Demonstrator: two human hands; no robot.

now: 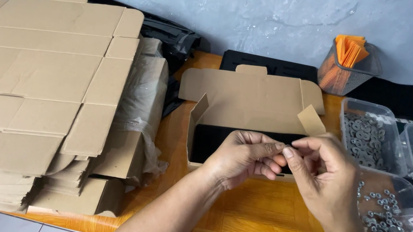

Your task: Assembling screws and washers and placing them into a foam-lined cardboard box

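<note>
Both hands, left hand [241, 159] and right hand [322, 179], meet fingertip to fingertip just in front of open cardboard box [245, 103]; pinched item too small to identify.

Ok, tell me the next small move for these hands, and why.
Probably lower the pinched piece into the open box. Both hands, left and right, meet fingertip to fingertip right over its black insert; whatever they hold is too small to make out, and the nuts tub sits beside the right hand.

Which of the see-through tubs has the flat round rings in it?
The clear tub at the back, just below the mesh cup of orange papers. It holds flat washers; the tub nearest the right hand holds small nuts.
</note>
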